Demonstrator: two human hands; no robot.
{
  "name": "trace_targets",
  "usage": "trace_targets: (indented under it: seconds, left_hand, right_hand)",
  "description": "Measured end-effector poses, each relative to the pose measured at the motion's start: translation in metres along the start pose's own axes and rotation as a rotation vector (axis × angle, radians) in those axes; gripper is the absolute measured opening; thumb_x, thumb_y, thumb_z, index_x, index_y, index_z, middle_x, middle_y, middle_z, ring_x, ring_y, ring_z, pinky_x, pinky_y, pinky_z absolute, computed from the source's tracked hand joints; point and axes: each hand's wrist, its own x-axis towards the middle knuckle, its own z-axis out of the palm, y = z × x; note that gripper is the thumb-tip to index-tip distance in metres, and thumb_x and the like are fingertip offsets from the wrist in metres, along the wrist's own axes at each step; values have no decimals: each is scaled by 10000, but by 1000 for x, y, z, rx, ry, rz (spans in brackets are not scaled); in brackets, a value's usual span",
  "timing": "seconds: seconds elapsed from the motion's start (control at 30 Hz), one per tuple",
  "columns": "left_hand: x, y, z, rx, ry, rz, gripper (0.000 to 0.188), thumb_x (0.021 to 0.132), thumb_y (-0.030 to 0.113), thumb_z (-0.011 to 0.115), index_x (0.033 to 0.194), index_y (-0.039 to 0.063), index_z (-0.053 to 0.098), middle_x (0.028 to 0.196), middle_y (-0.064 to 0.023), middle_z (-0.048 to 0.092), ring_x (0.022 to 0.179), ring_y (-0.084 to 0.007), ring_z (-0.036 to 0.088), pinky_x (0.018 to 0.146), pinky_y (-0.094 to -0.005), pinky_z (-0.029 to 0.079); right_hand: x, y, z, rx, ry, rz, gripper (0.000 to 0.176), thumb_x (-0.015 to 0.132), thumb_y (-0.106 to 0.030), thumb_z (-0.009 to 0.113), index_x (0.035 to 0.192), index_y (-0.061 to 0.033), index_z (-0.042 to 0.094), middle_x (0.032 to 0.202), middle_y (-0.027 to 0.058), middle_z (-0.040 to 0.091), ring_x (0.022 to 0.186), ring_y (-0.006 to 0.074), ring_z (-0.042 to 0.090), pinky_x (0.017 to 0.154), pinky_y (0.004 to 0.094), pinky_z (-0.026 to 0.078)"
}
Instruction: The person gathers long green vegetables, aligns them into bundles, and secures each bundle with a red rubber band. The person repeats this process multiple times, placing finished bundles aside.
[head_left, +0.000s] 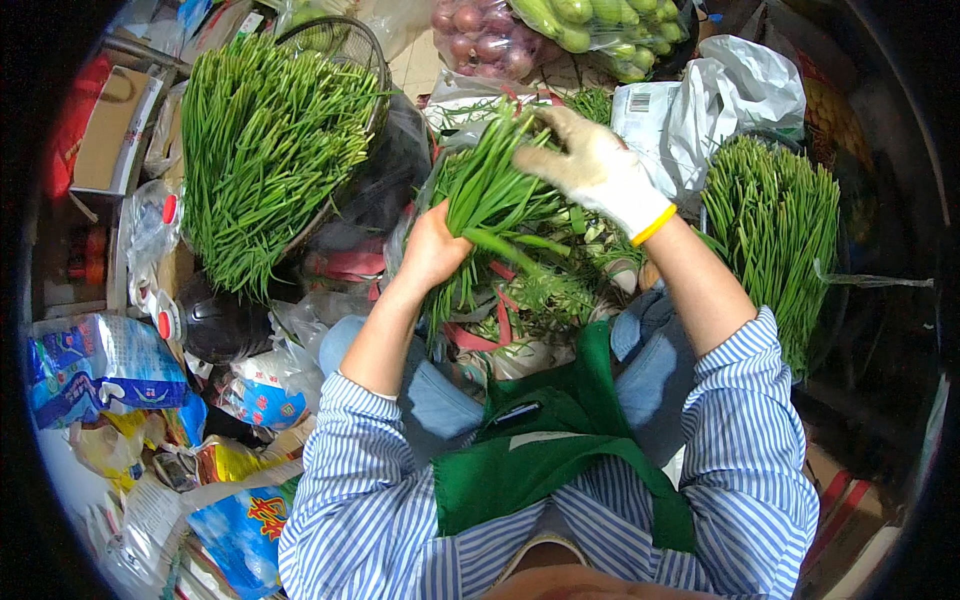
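Note:
My bare left hand (439, 244) is closed around a bunch of garlic chives (491, 180), its cut ends pointing up and away from me. Beside those ends is my right hand (589, 169), in a white work glove with a yellow cuff. Its thumb and fingers are spread, and whether the fingertips touch the stems is hard to tell. Below both hands lies a heap of loose chives and trimmings (555, 289), with red strips (504, 319) among it. A basket to the left holds a large pile of chives (277, 150). More chives (772, 232) stand bundled at the right.
Bagged red onions (484, 37) and green squash-like vegetables (600, 26) sit at the back. A white plastic bag (739, 105) lies behind the right bundle. Leftward are a cardboard box (116, 127), a dark red-capped jug (225, 319) and printed packaging (112, 367).

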Motion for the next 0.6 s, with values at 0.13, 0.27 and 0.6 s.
trace_targets:
  seconds: [0.13, 0.27, 0.6]
  left_hand:
    - [1, 6, -7, 19, 7, 3, 422, 676, 60, 667, 1084, 19, 570, 970, -162, 654, 930, -269, 627, 821, -343, 465]
    - [-1, 16, -6, 134, 97, 32, 408, 698, 91, 645, 1094, 32, 569, 933, -200, 637, 898, -341, 616, 773, -375, 477]
    - [-9, 15, -7, 349, 153, 127, 506, 634, 43, 610, 1138, 60, 562, 923, -220, 624, 856, -373, 606, 751, -419, 491]
  right_hand:
    - [8, 40, -61, 78, 376, 213, 251, 869, -247, 540, 949, -25, 626, 888, 107, 657, 803, 220, 617, 773, 271, 488]
    - [-5, 9, -43, 49, 112, 145, 438, 828, -355, 586, 1104, -15, 569, 1071, 132, 623, 915, 236, 615, 834, 334, 473]
    - [0, 28, -55, 237, 124, 12, 244, 807, -157, 604, 1024, -48, 622, 1116, 156, 586, 1013, 269, 574, 869, 347, 460]
